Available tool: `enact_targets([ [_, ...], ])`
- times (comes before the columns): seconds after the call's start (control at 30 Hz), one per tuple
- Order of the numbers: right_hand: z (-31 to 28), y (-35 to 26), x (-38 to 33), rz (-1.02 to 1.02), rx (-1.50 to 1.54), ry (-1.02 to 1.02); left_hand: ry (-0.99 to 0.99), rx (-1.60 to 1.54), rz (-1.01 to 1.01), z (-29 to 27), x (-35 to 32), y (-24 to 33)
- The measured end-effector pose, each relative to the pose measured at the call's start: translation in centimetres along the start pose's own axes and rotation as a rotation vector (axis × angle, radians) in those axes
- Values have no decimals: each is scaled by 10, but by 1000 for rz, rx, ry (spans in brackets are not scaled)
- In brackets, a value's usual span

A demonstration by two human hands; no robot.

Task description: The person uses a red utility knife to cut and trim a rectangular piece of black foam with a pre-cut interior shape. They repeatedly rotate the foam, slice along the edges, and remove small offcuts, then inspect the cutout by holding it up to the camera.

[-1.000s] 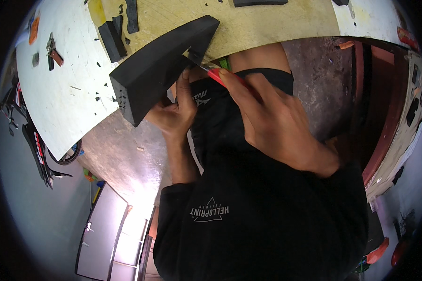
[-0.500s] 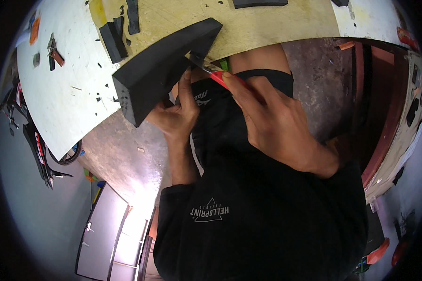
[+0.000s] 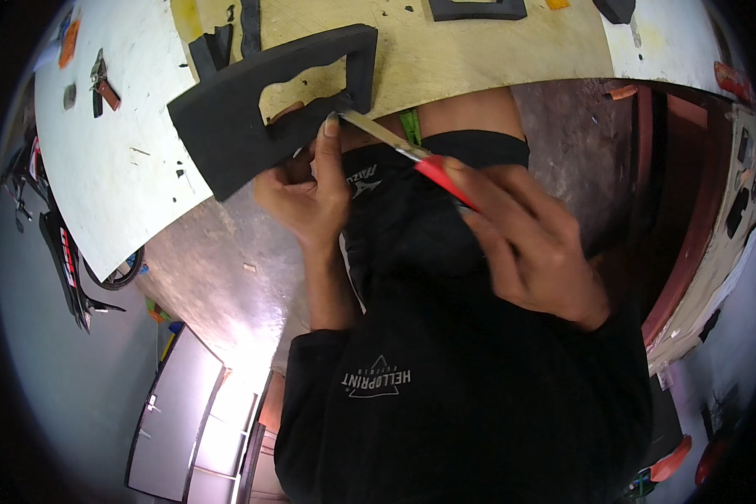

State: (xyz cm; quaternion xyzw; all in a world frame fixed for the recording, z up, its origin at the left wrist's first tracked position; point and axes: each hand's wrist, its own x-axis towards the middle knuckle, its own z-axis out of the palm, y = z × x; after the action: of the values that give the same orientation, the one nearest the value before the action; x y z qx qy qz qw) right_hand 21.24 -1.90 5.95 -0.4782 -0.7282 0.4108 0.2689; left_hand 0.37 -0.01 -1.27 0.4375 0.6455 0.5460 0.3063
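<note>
My left hand (image 3: pixel 307 197) grips a thick black foam piece (image 3: pixel 218 126) by its lower edge, the thumb pressed against its near side. The foam is tilted up at the table's near edge. Through its broad face runs a long opening with one wavy side. In my right hand (image 3: pixel 533 239) is a cutter knife (image 3: pixel 437 172) with a red handle and a long bare blade. The blade's tip meets the foam's near edge, close beside my left thumb. Some fingers of my left hand are hidden behind the foam.
Black foam strips (image 3: pixel 250 29) and small scraps lie on the yellowish board (image 3: pixel 454 59). A second black foam frame (image 3: pixel 479 10) is at the far edge. On the white tabletop (image 3: pixel 134 193) rests a brown-handled metal tool (image 3: pixel 102 84). A bicycle (image 3: pixel 69 269) stands at left.
The foam piece has turned, so its opening now shows. My right hand has drawn back to the right and down with the cutter knife, and more of the blade is visible.
</note>
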Motion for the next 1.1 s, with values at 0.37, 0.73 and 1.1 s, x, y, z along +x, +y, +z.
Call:
enact_targets([
  [0.37, 4, 10, -2, 406, 534, -4, -33, -137, -138, -6, 15, -4],
  [0.73, -2, 10, 8, 317, 426, -78, -24, 7, 139, -3, 1, -8],
  [1.1, 32, 22, 16, 68, 206, 88, -68, 76, 241, -5, -5, -22],
])
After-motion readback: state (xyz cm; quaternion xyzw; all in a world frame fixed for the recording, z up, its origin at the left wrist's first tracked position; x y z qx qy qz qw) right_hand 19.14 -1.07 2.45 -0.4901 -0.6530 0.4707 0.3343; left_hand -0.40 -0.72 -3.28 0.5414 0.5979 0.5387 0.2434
